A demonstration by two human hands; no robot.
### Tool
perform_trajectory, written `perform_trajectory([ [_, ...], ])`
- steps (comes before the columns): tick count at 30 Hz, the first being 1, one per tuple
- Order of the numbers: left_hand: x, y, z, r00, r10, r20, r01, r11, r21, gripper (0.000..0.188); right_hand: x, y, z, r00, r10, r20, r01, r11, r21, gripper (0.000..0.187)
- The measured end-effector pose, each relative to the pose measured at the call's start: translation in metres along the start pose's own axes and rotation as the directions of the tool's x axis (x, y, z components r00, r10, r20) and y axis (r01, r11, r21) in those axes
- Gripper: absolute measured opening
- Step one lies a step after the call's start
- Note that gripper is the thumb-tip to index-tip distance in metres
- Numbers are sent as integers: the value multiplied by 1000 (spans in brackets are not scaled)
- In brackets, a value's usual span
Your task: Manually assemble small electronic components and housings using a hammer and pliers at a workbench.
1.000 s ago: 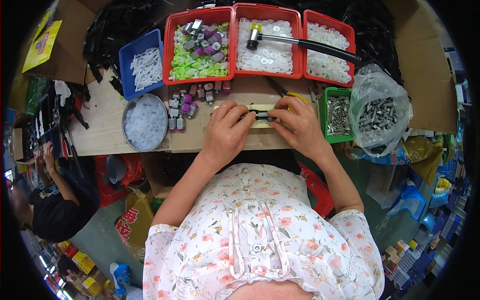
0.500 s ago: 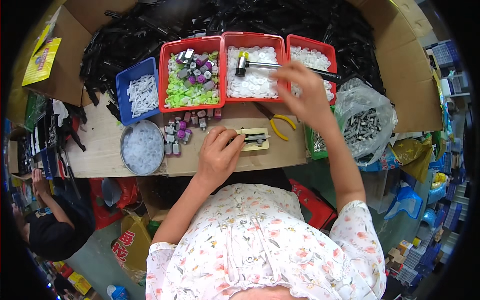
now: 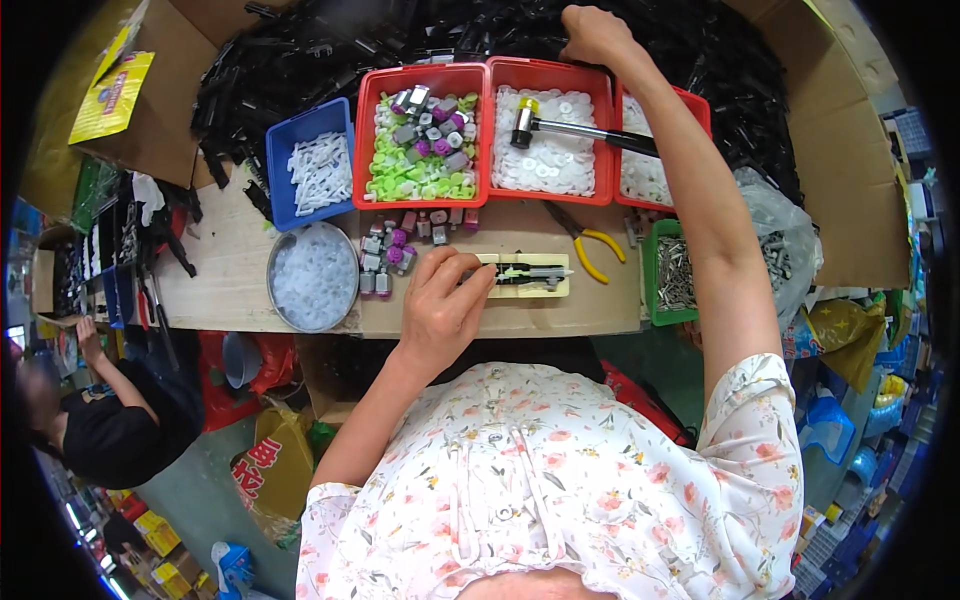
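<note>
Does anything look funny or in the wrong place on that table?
The hammer looks a bit odd: it lies over the white discs in the middle red bin, an unlikely spot for a tool. Some grey and purple blocks also sit loose on the table.

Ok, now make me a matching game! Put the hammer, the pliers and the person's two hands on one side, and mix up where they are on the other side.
Things
1. hammer
2. pliers
3. left hand
4. right hand

Places
A. up at the heap of black parts
B. lying flat on the worktable, left of the green bin
C. fingers at the left end of the cream block
D. lying over the white discs in a red bin

Right pairs: 1-D, 2-B, 3-C, 4-A
</note>
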State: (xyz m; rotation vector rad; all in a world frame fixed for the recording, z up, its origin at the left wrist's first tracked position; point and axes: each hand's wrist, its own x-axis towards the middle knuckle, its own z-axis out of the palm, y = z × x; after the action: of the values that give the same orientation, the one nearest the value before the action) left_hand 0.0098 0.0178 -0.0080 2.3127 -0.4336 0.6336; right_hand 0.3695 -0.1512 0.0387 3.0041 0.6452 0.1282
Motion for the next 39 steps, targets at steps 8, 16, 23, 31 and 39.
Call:
perform_trajectory([
  [8,3,-3,-8,1000,-11,-28,12,1000,18,24,-30,32,-52,995,-71,-71,83,978,190,31],
  [16,21,4,-14,994,-59,-90,55,997,-52,20,-72,25,-73,994,-77,-75,86,988,126,29],
  [23,21,7,-14,941,-338,19,319,866,-385,24,-141,0,-80,956,-52,-289,193,854,483,30],
  [31,48,28,3,807,-575,136,182,23,-983,44,-228,-118,-36,995,-1,-97,97,-37,995,24],
  [39,40,3,-14,791,-590,164,335,193,-922,35,-248,-112,-42,947,-45,-319,319,278,906,42],
])
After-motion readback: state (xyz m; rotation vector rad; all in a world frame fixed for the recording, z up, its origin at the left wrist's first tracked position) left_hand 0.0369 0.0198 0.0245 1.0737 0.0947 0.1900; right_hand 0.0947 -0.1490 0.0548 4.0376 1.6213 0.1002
